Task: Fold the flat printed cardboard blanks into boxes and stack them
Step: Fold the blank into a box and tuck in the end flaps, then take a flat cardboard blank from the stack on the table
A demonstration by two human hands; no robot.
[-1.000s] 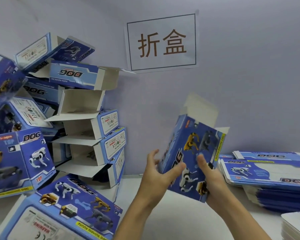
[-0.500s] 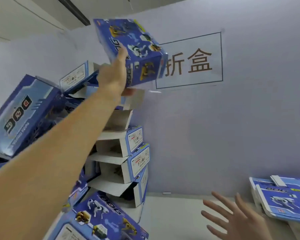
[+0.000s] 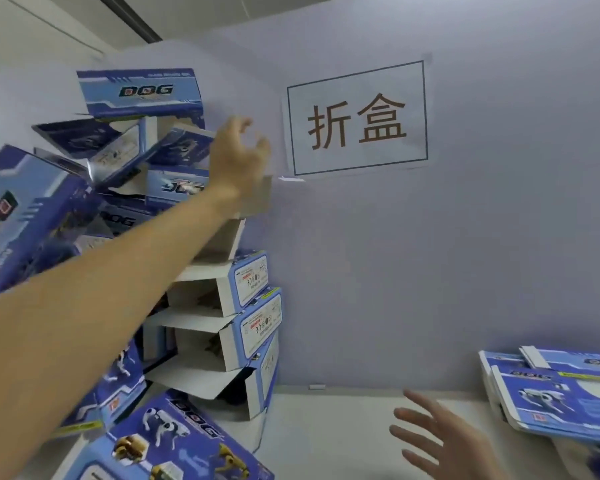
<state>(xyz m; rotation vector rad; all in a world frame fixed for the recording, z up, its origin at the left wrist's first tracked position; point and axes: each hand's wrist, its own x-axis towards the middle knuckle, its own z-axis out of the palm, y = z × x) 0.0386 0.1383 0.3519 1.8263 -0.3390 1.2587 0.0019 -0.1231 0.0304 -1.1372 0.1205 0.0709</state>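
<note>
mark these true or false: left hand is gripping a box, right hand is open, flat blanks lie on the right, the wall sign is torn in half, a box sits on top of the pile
1. The left hand is gripping a box. False: its fingers are loosely curled and hold nothing.
2. The right hand is open. True.
3. Flat blanks lie at the right. True.
4. The wall sign is torn in half. False: it is whole.
5. A box sits on top of the pile. True.

Pale lilac wall (image 3: 465, 254); white paper sign (image 3: 357, 117) with brown characters taped on it. White tabletop (image 3: 326, 427) meets wall. Ceiling (image 3: 49, 22) off-white, upper left.
</note>
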